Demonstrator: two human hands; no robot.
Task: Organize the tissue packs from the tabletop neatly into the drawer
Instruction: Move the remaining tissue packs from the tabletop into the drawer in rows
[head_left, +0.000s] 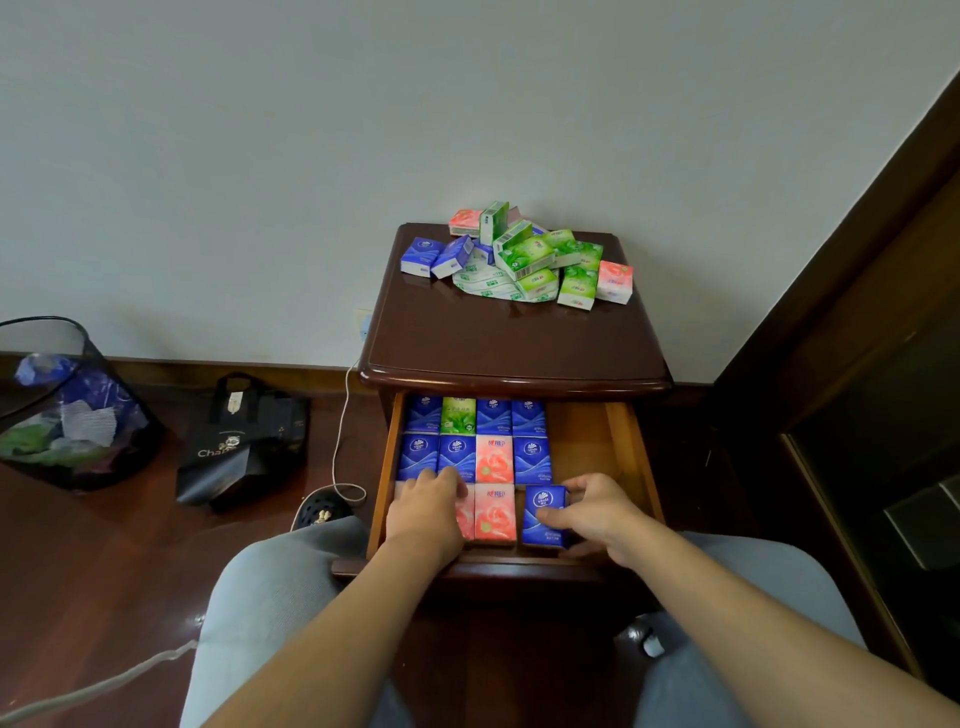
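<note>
The open wooden drawer (631, 452) holds rows of blue, green and pink tissue packs. My right hand (597, 512) grips a blue pack (543, 514) at the right end of the front row. My left hand (428, 506) rests flat on the pink packs (493, 512) at the left of that row, covering the leftmost one. A loose pile of green, blue and pink packs (524, 254) lies on the back of the nightstand top (509, 338).
The drawer's right part (587, 431) is bare wood. On the floor to the left stand a mesh waste bin (67, 405) and a black bag (244, 441). A white cable (340, 431) hangs beside the nightstand. A dark cabinet (857, 364) stands at the right.
</note>
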